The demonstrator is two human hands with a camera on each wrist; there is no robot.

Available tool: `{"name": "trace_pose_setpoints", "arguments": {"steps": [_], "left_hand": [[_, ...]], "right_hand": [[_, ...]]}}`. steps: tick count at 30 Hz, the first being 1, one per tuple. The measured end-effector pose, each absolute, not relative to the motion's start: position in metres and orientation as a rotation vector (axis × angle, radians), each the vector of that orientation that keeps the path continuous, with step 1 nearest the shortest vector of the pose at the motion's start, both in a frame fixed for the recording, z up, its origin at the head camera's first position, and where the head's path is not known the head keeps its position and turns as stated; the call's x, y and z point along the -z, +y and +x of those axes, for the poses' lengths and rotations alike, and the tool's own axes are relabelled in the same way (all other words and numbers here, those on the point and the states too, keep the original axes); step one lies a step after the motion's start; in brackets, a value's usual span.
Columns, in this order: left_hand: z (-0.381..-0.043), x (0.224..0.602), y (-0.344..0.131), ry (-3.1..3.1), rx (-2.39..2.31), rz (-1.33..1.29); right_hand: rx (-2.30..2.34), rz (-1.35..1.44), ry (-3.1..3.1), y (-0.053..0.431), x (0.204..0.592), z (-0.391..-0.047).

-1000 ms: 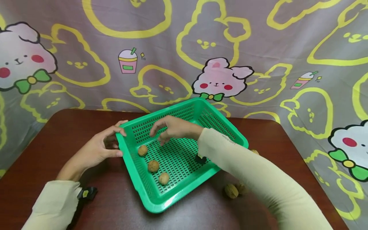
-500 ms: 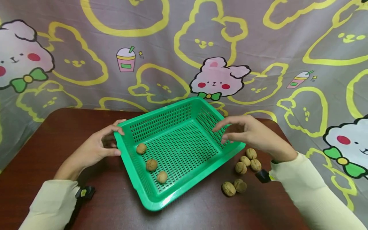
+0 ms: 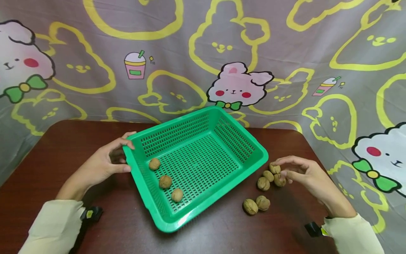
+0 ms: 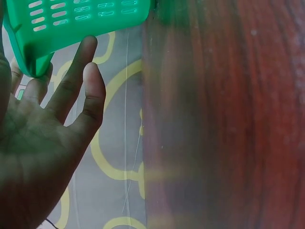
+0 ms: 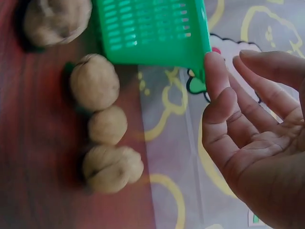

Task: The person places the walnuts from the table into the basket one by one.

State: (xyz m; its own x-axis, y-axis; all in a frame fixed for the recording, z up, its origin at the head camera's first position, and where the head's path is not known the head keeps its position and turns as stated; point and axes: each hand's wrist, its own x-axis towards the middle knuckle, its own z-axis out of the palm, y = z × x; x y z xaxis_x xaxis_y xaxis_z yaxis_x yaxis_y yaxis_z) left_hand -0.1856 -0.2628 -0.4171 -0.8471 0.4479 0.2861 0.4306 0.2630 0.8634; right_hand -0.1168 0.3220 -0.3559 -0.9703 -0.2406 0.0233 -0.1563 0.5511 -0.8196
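Observation:
A green plastic basket (image 3: pixel 219 187) with slotted walls stands at an angle on the table. My left hand (image 3: pixel 100 164) grips its left rim, fingers hooked over the edge and thumb against the outer side. Three walnuts lie inside along the left wall, the middle one (image 3: pixel 165 182) darker than the front one (image 3: pixel 177 195). Right of the basket, my right hand (image 3: pixel 309 180) reaches over a cluster of walnuts (image 3: pixel 263 183), its parted fingertips overlapping the farthest one in the head view. The right wrist view shows that hand (image 5: pixel 257 129) holding nothing, fingers loosely bent.
Nearer the front, two more walnuts (image 3: pixel 250 206) lie side by side on the dark wooden table (image 3: pixel 219 229). A grey curtain (image 3: pixel 177 53) with cartoon rabbits hangs behind the table and at its sides. Both sleeves carry small black wrist devices (image 3: pixel 313 229).
My right hand has moved from above the basket's inside, out over its right rim, and down to the walnuts on the right. The left hand keeps its grip on the rim.

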Motion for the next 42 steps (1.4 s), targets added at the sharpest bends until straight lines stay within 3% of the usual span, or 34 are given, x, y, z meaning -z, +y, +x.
{"name": "trace_pose_setpoints", "arguments": {"steps": [6, 14, 22, 42], "left_hand": [[-0.185, 0.417, -0.263, 2.479, -1.701, 0.855], [-0.184, 0.418, -0.261, 2.459, -1.730, 0.871], [-0.184, 0.418, -0.262, 2.482, -1.702, 0.861], [-0.186, 0.420, -0.263, 2.458, -1.734, 0.886]], "right_hand": [[1.418, -0.315, 2.709, 0.335, 0.372, -0.109], [1.351, -0.079, 2.780, 0.353, 0.402, -0.107], [1.333, -0.131, 2.812, 0.355, 0.423, -0.108], [1.336, -0.163, 2.692, 0.353, 0.417, -0.096]]}}
